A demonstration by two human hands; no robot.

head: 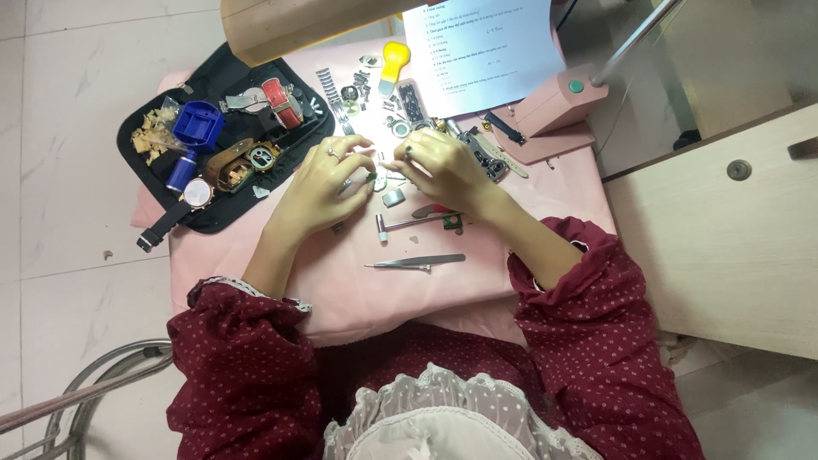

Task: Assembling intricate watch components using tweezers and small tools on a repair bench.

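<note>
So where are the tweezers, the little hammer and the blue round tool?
tweezers (419, 262), head view, middle of the flat blades.
small hammer (409, 223), head view, on its handle.
blue round tool (198, 125), head view, top of its blue body.

From my remote view, the surface (358, 298) carries a tool tray (162, 170) at far left, holding wristwatches (198, 194) and a case-opener block (198, 125). My left hand (328, 183) and right hand (443, 166) meet at centre over a small watch part (379, 181). Nearer me lie a small hammer (409, 223), then tweezers (422, 262). Behind the hands sit loose watch links (336, 98); a paper sheet (481, 51) lies behind right, beside a lamp base (558, 102). A cabinet (724, 230) stands right.
</note>
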